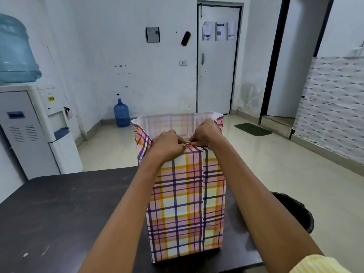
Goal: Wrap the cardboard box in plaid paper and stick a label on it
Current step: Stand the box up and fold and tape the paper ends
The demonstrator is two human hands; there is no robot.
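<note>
A tall box wrapped in plaid paper (187,205) stands upright on the dark table (69,213), near its right edge. The cardboard itself is hidden under the paper. Above the box top the paper rises as an open sleeve, its pale inner side (173,123) facing me. My left hand (167,144) and my right hand (204,133) meet at the near top edge, fingers curled and pinching the paper flap down there. No label is visible.
A water dispenser (37,123) stands at the left beyond the table. A blue water bottle (121,113) sits on the floor by the far wall. A black bin (295,209) is beside the table's right edge. A closed door (216,60) faces me.
</note>
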